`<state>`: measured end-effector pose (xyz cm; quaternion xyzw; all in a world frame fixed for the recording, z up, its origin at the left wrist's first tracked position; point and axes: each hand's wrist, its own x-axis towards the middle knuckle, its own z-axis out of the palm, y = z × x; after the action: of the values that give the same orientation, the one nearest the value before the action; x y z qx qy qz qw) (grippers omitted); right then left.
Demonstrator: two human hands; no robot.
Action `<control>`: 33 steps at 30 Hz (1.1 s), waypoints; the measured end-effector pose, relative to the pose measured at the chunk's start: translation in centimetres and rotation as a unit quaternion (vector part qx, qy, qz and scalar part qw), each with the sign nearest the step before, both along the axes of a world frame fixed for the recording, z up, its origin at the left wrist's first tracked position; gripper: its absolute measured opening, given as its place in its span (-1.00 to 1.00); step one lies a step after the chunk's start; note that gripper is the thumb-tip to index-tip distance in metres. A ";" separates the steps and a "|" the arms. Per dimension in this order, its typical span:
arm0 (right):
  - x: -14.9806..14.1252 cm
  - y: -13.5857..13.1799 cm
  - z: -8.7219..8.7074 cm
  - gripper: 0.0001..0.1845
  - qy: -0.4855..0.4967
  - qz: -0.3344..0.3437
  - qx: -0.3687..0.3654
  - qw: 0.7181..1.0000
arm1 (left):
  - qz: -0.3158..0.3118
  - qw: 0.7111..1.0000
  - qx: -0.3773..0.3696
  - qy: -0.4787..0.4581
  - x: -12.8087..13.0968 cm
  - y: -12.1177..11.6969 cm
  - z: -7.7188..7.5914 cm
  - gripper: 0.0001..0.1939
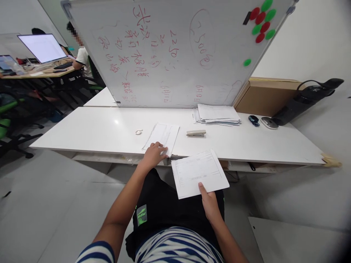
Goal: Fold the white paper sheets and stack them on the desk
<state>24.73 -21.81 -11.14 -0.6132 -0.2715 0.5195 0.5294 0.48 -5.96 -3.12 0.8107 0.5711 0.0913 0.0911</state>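
Observation:
My right hand (pixel 210 202) grips a few printed sheets of paper (pixel 200 173), held over my lap in front of the desk edge. Its thumb lies on top and the fingers are hidden underneath. On the desk, my left hand (pixel 154 155) touches the near end of a small stack of printed papers (pixel 164 135), fingers slightly apart and lying over it. A beige stapler (pixel 196 133) sits just right of that stack. To its left is a small white curved object (pixel 139 132) whose kind I cannot make out.
A whiteboard (pixel 175 54) with red writing and magnets stands along the back of the white desk (pixel 82 128). Before it lies a thicker paper pile (pixel 218 114). Farther right are a mouse (pixel 269 122), a dark bottle (pixel 304 102) and a cardboard box (pixel 267 96). Another person (pixel 83 60) sits at far left.

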 end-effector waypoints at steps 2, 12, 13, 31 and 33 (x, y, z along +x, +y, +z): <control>0.0 0.0 0.0 -0.27 0.000 0.003 -0.001 1.000 | -0.004 1.000 0.002 -0.004 -0.1 0.1 -0.2 -0.64; 0.0 0.1 0.5 -0.26 -0.001 -0.001 -0.018 1.000 | 0.003 1.000 -0.005 -0.023 -0.1 0.5 0.1 -0.70; 0.1 0.1 0.4 -0.27 0.003 -0.003 -0.019 1.000 | 0.007 1.000 0.011 -0.021 0.1 0.4 0.0 -0.71; 0.6 0.7 1.6 -0.35 0.092 0.003 0.023 0.995 | -0.359 0.879 0.254 -0.184 7.3 -11.7 2.3 -0.85; 0.7 0.8 2.1 -0.43 0.110 0.020 0.033 0.993 | -0.400 0.866 0.254 -0.162 7.5 -12.8 2.0 -0.85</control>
<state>25.45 -21.03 -9.03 -0.5289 -0.2410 0.5852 0.5654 7.94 -18.76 -1.12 0.9385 0.1323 0.3189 0.0018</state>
